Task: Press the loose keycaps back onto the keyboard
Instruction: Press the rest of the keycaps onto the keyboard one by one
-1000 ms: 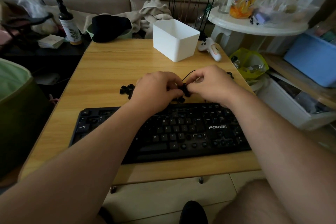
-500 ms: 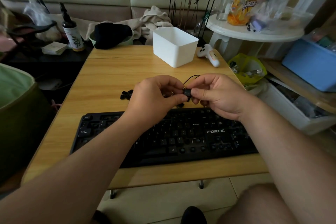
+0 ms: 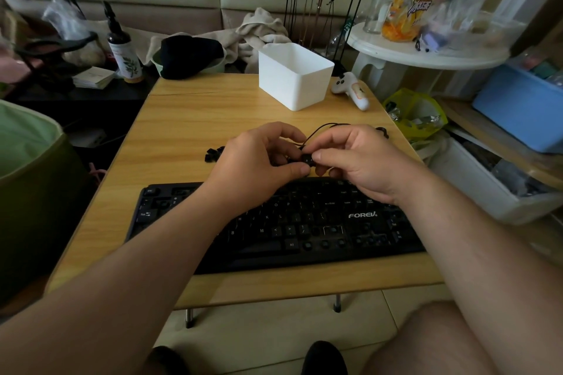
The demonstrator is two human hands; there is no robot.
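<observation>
Both hands meet above the keyboard (image 3: 304, 222) — left hand (image 3: 259, 161) and right hand (image 3: 356, 158) pinching one black keycap (image 3: 307, 158) between them — spare keycaps (image 3: 213, 154) lying beside.

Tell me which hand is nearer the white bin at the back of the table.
Right. The right hand lies just in front of the white bin, slightly toward its right side; the left hand sits further to the left.

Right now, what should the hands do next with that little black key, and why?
Probably lower the small black keycap, pinched between the left hand and right hand, onto an empty socket of the black keyboard just below, since bare sockets still show there.
</observation>
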